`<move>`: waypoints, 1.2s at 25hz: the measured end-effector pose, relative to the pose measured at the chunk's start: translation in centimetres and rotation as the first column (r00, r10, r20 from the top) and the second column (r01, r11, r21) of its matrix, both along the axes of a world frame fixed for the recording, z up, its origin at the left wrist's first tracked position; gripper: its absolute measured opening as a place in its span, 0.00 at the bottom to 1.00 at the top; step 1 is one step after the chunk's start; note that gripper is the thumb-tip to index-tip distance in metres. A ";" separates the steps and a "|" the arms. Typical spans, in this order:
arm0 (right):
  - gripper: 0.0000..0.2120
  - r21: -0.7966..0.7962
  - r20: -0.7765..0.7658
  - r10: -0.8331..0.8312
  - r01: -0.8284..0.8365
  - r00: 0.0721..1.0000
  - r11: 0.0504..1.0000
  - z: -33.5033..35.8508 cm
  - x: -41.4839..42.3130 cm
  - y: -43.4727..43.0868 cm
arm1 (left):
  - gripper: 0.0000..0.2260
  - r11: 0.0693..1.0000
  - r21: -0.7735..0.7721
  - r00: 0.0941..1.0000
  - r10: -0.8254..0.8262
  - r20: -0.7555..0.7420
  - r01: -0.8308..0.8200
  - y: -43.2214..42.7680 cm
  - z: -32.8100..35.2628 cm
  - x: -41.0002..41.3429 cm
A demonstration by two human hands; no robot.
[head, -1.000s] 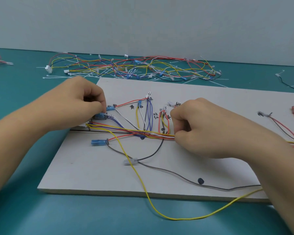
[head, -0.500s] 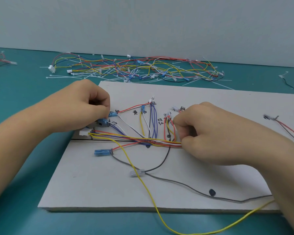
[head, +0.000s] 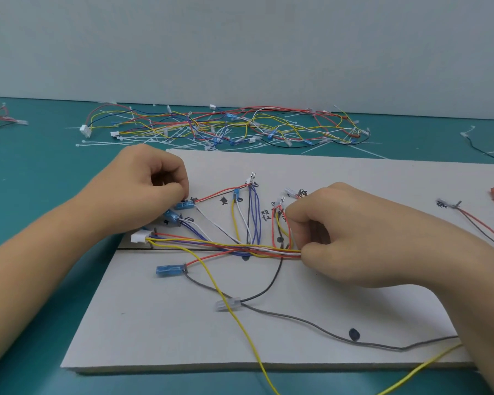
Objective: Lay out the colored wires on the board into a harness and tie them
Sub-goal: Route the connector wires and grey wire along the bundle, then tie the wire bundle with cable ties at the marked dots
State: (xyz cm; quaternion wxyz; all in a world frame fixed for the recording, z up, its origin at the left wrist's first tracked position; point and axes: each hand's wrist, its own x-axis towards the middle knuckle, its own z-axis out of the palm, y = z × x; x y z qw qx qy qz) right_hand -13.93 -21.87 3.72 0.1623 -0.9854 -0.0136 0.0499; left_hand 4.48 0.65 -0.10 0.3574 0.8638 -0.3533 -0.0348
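Matt grey board (head: 160, 323), plastic-sheathed wires (head: 240, 248)

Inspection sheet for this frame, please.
Surface: grey board on teal table.
Job's things: bundle along board; blue terminals at left.
Clutter: loose wires and ties behind board.
Hands: left hand curled at a terminal, grip hidden; right hand pinches bundle.
Cables: yellow wire hangs over front edge.
Surroundings: plain wall.

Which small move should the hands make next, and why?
Probably lift the loose yellow wire into the wire bundle that the right hand pinches: it sags over the front edge of the board, while the left hand holds a blue terminal.
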 end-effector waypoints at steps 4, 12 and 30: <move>0.03 0.008 -0.008 0.006 -0.006 1.000 1.000 0.0 0.1 -0.1 | 0.15 1.000 0.011 0.999 0.025 0.030 -0.025 -0.1 -0.3 0.4; 0.04 0.028 -0.034 -0.018 0.019 0.999 0.999 0.0 0.2 0.1 | 0.10 0.991 -0.005 0.987 0.136 0.081 -0.136 -0.5 -1.0 1.2; 0.07 0.035 -0.073 -0.014 0.017 0.997 0.999 0.0 0.3 0.4 | 0.12 0.900 0.201 0.917 0.351 0.191 -0.386 -1.1 -1.2 10.9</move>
